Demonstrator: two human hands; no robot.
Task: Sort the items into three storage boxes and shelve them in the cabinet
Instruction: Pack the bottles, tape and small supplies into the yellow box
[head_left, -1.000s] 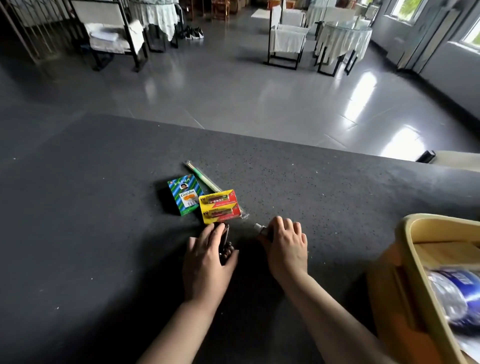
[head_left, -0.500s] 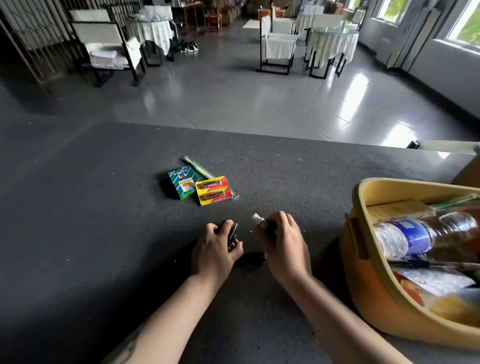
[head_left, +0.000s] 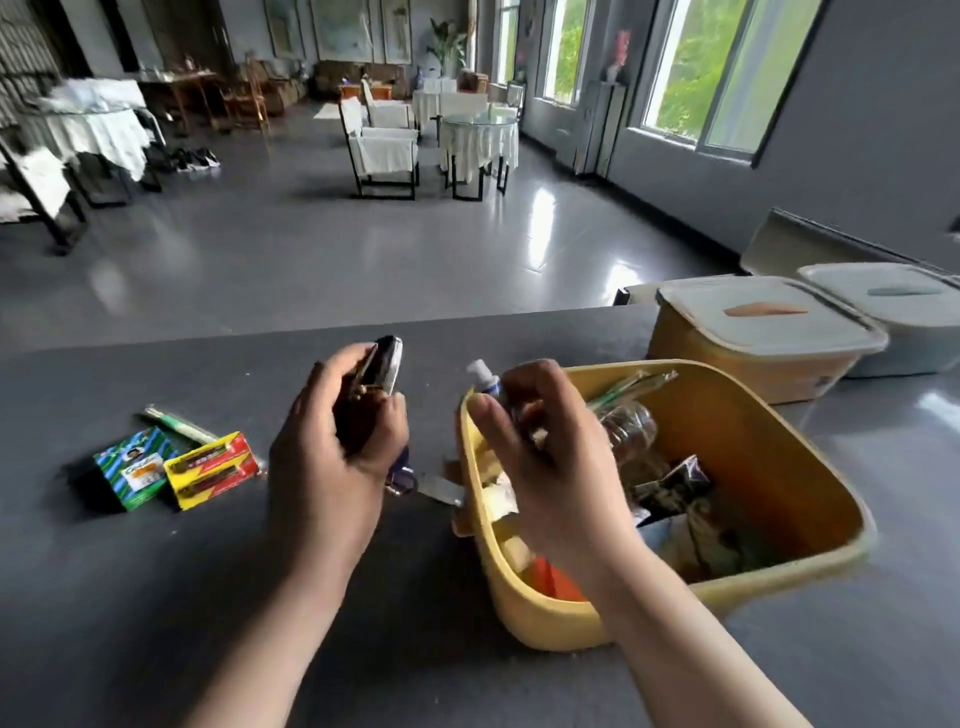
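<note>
Yellow box (head_left: 524, 613): lower right of the frame, open on the bench (head_left: 156, 597) — we see it full.
Left hand (head_left: 332, 462): curled round a dark object (head_left: 387, 358).
Right hand (head_left: 550, 457): we see it pinching a small tube (head_left: 483, 375) over the box.

Right hand (head_left: 545, 447) hides most of small tube (head_left: 485, 378).

Beyond the dark surface (head_left: 156, 597) lay a glossy grey floor (head_left: 311, 249). White-draped chairs (head_left: 384, 150) stood beside a round glass-topped table (head_left: 480, 124), and tall windows (head_left: 691, 73) showed green foliage outside.
</note>
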